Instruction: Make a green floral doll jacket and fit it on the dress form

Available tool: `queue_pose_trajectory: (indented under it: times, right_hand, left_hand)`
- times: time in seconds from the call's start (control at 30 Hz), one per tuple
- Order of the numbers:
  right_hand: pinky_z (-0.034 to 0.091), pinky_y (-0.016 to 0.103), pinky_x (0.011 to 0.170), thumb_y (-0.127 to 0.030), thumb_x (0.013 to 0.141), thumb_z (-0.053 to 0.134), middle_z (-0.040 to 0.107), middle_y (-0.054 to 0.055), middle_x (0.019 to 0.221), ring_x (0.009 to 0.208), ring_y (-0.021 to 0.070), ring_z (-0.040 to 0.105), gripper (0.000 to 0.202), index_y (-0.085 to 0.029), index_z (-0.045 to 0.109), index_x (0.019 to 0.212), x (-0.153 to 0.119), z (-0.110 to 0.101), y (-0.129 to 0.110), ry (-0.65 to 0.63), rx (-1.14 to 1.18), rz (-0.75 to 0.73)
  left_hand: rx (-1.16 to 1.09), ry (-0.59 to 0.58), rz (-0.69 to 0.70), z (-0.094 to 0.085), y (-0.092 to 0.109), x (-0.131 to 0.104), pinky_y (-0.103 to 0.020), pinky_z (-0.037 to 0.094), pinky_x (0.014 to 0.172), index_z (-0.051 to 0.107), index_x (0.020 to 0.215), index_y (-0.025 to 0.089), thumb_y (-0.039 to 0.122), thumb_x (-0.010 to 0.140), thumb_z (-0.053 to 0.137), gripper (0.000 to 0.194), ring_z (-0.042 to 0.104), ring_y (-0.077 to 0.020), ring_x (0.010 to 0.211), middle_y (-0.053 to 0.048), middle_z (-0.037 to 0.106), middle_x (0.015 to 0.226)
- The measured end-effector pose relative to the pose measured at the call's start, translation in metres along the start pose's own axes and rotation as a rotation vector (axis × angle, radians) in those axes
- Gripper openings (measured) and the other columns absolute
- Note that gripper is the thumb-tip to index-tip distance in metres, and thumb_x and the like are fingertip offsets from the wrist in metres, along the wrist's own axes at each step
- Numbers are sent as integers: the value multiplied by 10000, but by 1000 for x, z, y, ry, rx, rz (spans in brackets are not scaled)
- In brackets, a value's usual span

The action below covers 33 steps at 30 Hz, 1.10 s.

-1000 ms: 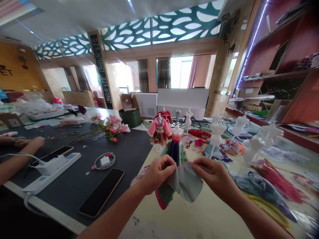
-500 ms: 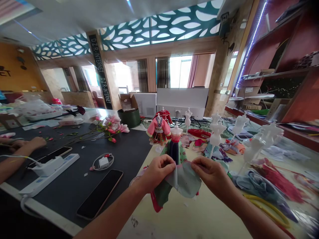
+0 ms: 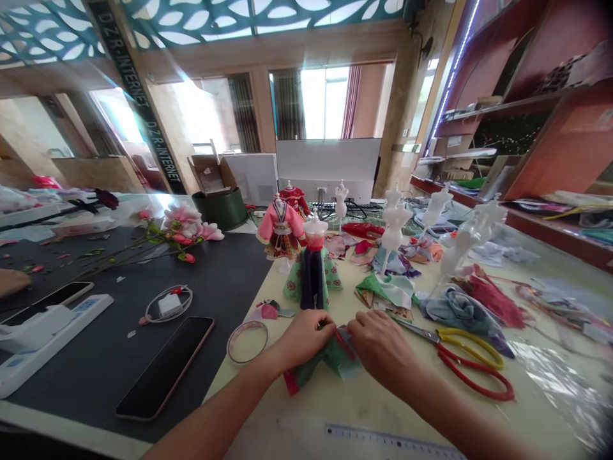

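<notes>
Across the pale, smooth tabletop (image 3: 287, 425), our left hand (image 3: 306, 335) and right hand (image 3: 380, 342) pinch thin, rumpled green cloth (image 3: 313, 367) between them, fingers narrow; its long axis slants, red-edged corner pointing left and toward us; loop-handled metal scissors (image 3: 437, 338) lie right of our hands

"And there's your left hand (image 3: 306, 333), bare right down to the wrist (image 3: 274, 359)!"

"Your right hand (image 3: 384, 337) is bare too, and above each wrist your bare forearms (image 3: 234, 401) slim down toward it."
</notes>
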State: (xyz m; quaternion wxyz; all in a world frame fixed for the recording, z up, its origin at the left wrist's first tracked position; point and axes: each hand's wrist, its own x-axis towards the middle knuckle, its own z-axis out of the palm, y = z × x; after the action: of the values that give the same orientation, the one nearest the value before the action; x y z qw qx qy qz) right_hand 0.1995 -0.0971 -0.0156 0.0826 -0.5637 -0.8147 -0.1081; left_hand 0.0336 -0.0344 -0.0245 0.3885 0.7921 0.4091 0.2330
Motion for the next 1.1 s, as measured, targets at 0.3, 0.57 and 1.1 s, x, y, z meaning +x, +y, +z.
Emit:
queue_pose_trajectory:
  times: [0.3, 0.57, 1.1]
  right_hand:
    - [400, 283, 738, -225, 877, 477, 626, 71, 920, 884, 207, 569, 182, -170, 640, 939, -4, 36, 29, -102, 339, 186]
    - [375, 291, 719, -143, 786, 560, 644, 79, 799, 775, 203, 585, 107, -147, 655, 836, -3, 49, 33, -168, 284, 193]
    - [355, 286, 685, -237, 744, 588, 657, 17, 753, 705, 166, 574, 107, -175, 655, 802, -5, 45, 43, -218, 189, 113]
  left_hand:
    - [253, -182, -94, -5, -32, -9, -301, 443, 758, 584, 1071, 225, 289, 759, 499, 329, 587, -210, 897, -45, 644, 1016]
    - [504, -233, 32, -9, -35, -4, -377, 385, 960, 493, 1234, 216, 175, 755, 467, 481, 489, -248, 1142, -77, 541, 1254]
    - [685, -68, 734, 24, -67, 2, -317, 481, 802, 652, 877, 285, 265, 771, 553, 146, 584, -205, 950, 6, 646, 1032]
